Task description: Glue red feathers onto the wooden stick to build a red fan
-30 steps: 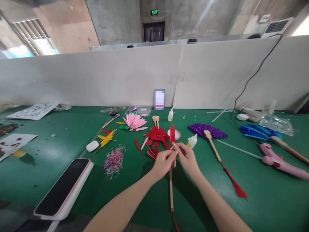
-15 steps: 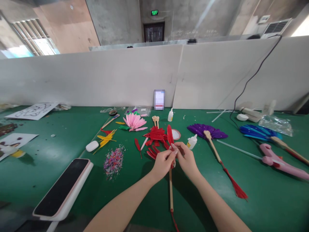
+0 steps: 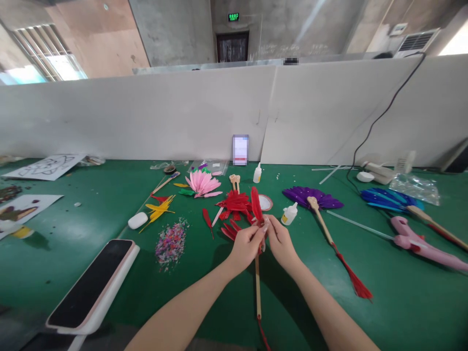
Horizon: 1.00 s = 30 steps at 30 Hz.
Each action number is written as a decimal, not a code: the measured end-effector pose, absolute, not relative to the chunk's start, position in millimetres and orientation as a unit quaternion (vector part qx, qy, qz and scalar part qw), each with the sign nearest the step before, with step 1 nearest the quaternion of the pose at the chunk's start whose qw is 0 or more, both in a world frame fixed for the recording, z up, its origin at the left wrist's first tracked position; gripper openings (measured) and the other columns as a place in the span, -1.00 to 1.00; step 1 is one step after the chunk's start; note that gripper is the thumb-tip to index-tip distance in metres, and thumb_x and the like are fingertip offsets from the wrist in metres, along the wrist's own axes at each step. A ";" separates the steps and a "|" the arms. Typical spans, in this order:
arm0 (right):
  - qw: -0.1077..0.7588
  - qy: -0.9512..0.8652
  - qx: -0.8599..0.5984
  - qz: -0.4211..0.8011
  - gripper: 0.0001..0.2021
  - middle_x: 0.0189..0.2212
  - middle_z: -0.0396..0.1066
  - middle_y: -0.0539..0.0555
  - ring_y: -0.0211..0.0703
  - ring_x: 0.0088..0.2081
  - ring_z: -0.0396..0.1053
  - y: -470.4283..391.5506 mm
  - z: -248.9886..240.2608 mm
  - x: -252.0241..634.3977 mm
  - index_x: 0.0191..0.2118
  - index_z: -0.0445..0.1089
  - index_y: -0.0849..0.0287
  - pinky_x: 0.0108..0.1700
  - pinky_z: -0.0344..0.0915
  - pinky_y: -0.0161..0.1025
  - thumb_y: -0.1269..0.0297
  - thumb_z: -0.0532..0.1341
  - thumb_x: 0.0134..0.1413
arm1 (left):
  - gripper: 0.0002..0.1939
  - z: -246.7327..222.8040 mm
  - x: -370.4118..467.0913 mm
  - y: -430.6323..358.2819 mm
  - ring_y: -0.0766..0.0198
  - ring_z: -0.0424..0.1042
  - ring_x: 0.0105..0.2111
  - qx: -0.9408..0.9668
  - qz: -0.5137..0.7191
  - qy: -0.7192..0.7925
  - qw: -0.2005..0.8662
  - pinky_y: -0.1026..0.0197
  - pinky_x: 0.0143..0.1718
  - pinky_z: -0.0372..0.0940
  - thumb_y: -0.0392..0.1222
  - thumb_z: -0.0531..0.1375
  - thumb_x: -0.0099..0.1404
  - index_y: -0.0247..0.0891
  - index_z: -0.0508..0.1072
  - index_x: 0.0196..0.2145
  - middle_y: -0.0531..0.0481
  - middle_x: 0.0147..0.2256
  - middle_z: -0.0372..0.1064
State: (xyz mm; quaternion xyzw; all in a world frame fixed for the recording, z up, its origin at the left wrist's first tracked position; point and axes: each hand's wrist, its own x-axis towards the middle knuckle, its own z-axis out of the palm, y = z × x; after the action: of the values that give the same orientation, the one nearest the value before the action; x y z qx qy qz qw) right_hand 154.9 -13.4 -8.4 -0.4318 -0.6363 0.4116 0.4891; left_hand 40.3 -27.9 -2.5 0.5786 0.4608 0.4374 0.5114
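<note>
My left hand (image 3: 245, 247) and my right hand (image 3: 281, 242) meet at the middle of the table, fingers pinched together on the base of an upright red feather (image 3: 256, 204). Below them lies a fan with a wooden handle (image 3: 258, 287) and a red cord; its head is mostly hidden by my hands. Red feathers (image 3: 230, 229) spread out to the left of that head. Just beyond is a pile of red feathers (image 3: 234, 202). A glue bottle (image 3: 289, 214) stands to the right of my right hand.
Pink feathers (image 3: 203, 184), yellow feathers (image 3: 160, 210) and colourful sequins (image 3: 171, 243) lie left. A phone (image 3: 93, 282) stands nearer on that side. To the right are a purple feather fan (image 3: 314, 197), a blue feather fan (image 3: 393, 200) and a pink glue gun (image 3: 420, 246).
Both hands stay together at the red feather, with only slight finger movement. The feather leans a little more to the left. The whole view has shifted slightly.
</note>
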 end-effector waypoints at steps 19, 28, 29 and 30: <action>0.465 -0.688 -0.484 0.276 -0.88 -0.43 0.41 0.02 -0.21 -0.48 0.37 -14.8 -12.9 157.9 -0.26 0.22 0.12 -0.42 0.23 -0.31 0.38 -0.01 0.10 | -0.55 -2.0 45.0 -36.2 0.47 0.02 -0.70 0.543 0.456 0.428 0.560 0.34 -0.64 -0.03 0.09 0.02 0.22 -0.28 0.14 -0.66 0.15 -0.74 0.00; 0.534 -0.597 -0.473 0.367 -0.91 -0.45 0.42 0.01 -0.24 -0.53 0.34 -13.7 -6.1 161.3 -0.29 0.22 0.12 -0.43 0.27 -0.30 0.27 0.02 0.13 | -0.54 8.6 53.5 -56.8 0.50 -0.05 -0.75 0.556 0.400 0.402 0.607 0.33 -0.67 -0.08 0.08 0.01 0.23 -0.29 0.18 -0.68 0.17 -0.78 -0.04; 0.544 -0.588 -0.460 0.383 -0.83 -0.47 0.41 0.02 -0.25 -0.52 0.34 -15.4 -3.6 158.2 -0.33 0.24 0.13 -0.44 0.27 -0.31 0.22 -0.02 0.17 | -0.54 8.4 52.0 -53.5 0.49 -0.04 -0.74 0.550 0.418 0.408 0.597 0.33 -0.66 -0.08 0.08 0.02 0.23 -0.29 0.18 -0.67 0.17 -0.78 -0.05; 0.554 -0.578 -0.445 0.402 -0.77 -0.48 0.41 0.02 -0.25 -0.51 0.34 -16.8 -0.9 155.6 -0.34 0.26 0.14 -0.45 0.26 -0.32 0.17 -0.05 0.20 | -0.55 8.2 50.3 -50.0 0.49 -0.03 -0.73 0.542 0.434 0.412 0.590 0.33 -0.65 -0.06 0.08 0.02 0.22 -0.29 0.18 -0.67 0.17 -0.77 -0.05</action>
State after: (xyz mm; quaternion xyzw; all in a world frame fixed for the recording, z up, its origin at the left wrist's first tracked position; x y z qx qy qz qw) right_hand 155.6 -16.8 -0.9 -0.4452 -0.5775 0.4019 0.5539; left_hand 50.3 -50.0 8.2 0.5421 0.4117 0.4342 0.5901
